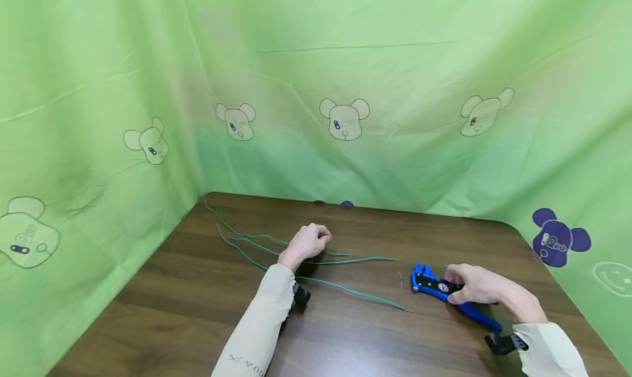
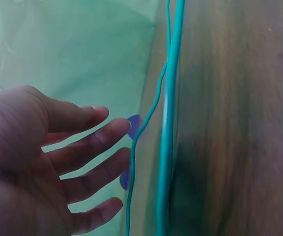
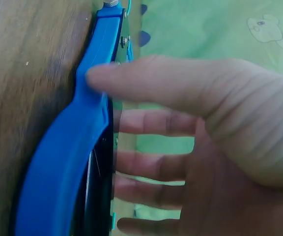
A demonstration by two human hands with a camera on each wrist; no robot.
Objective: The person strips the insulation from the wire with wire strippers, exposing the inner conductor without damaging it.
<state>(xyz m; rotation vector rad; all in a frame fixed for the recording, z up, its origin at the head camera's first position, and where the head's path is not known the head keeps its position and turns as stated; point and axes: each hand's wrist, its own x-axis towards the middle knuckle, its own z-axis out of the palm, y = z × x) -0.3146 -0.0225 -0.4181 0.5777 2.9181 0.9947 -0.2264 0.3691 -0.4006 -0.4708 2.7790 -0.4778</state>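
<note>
My left hand (image 1: 306, 242) hovers over several thin green wires on the brown table, its fingers loosely bent. In the left wrist view a thicker-looking green wire (image 2: 168, 123) and a thinner one (image 2: 143, 129) run past the fingertips; neither is held. On the right, a blue and black wire stripper (image 1: 428, 286) lies at a slant, its head toward the left. My right hand (image 1: 479, 285) holds it about the middle, the thumb on the near blue handle (image 3: 58, 157) and the fingers along the far side. One wire (image 1: 353, 291) lies nearer me, its bare end pointing right.
Two small scraps (image 1: 400, 280) lie left of the stripper's head. Another wire (image 1: 367, 259) stretches across the table (image 1: 173, 311) behind the nearest one. A green curtain (image 1: 395, 168) printed with bear heads hangs around the back and sides.
</note>
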